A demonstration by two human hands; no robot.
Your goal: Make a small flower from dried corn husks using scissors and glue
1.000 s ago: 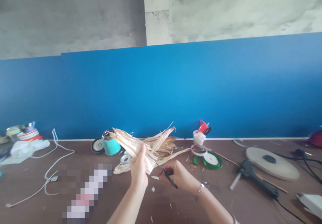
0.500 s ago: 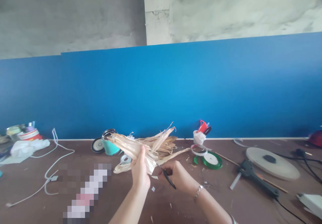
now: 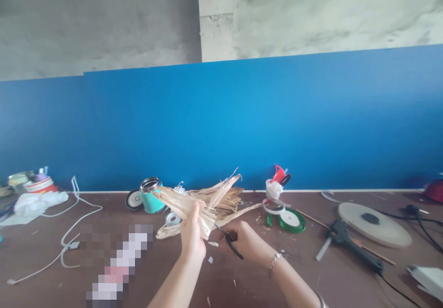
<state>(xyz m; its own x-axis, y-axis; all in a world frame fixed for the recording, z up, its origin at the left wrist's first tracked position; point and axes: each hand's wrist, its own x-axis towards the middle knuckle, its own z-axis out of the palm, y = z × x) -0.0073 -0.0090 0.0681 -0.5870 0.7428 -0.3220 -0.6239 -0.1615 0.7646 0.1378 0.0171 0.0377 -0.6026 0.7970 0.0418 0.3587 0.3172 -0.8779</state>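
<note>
Lower centre of frame, above desk [image 3: 311, 271]: left hand [image 3: 192, 234] gripping dried husk strip [image 3: 180, 202], fingers closed round it. Right hand [image 3: 247, 241] closing on black scissors [image 3: 228, 242], blades touching strip's lower edge. Few cut scraps [image 3: 212, 244] lying on desk; most of strip uncut, husk pile [image 3: 224, 197] lying behind.

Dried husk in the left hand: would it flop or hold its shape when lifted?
Probably fairly stiff: the dried husk juts out sideways from the left hand without drooping. Likely light and brittle, given its thin frayed strips.
</note>
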